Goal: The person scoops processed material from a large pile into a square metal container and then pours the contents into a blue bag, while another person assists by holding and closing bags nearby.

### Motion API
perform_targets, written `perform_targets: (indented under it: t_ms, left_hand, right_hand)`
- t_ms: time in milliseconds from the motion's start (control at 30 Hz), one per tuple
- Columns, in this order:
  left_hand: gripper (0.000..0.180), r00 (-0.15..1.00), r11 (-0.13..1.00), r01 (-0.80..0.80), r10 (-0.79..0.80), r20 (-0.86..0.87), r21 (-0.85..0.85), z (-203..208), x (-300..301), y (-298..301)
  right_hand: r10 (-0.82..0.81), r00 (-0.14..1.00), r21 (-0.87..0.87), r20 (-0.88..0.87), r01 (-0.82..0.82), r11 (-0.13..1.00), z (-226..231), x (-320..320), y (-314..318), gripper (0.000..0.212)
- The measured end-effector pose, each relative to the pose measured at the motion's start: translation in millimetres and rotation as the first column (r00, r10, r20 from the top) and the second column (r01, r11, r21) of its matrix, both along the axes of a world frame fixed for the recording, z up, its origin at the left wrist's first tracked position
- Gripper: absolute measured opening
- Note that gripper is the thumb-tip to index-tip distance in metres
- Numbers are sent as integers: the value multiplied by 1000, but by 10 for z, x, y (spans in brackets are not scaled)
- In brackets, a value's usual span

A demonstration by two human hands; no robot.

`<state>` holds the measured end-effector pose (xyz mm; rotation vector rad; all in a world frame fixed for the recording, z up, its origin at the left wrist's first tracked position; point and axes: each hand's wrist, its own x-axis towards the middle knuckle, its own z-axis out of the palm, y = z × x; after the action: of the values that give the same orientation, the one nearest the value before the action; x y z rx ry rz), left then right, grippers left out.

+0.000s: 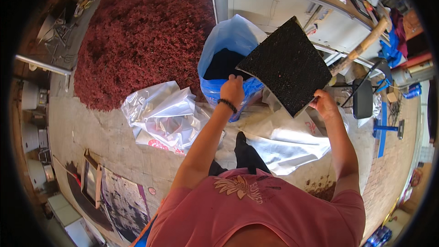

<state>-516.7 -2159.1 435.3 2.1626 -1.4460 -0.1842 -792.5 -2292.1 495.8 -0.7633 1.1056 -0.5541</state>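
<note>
A square black sheet with a rough, grainy face and a thin pale edge is held up, tilted, in front of me. My right hand grips it near its lower right corner. Below the sheet's left corner, my left hand is closed at the near rim of a blue-and-white plastic bag. Whether those fingers pinch the bag or the sheet's edge is hidden. The bag stands upright with its mouth wide; dark black material lies inside, and the sheet overlaps its right side.
A large heap of dark red dried material fills the far left. Crumpled silvery-white bags lie left of my feet, and another pale bag to the right. A white cabinet stands beyond, with a wooden pole and black chair at right.
</note>
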Motion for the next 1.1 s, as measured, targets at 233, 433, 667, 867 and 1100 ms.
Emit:
perform_targets:
  t_ms: [233,433,667,867,1100]
  left_hand:
    - [4,997,1000,11,-12,77,15,102,-277,277]
    - [4,998,999,39,-39,58,-3,71,-390,344]
    - [4,998,998,-6,10,56,-58,63,-377,316]
    - [5,989,985,-135,128,-67,-110,86,-382,352]
    - [16,946,927,-313,323,16,-205,373,-665,507]
  right_hand:
    - [193,976,-27,-96,-197,980,21,404,-584,10]
    - [415,825,37,-385,-435,899,36,956,-918,14]
    - [321,349,-158,-881,-854,497,238,1840,-971,28]
    - [-2,192,-191,-981,-976,108,457,2121,-789,36]
    - [-20,242,-240,-970,-942,235,798,1691,-974,45]
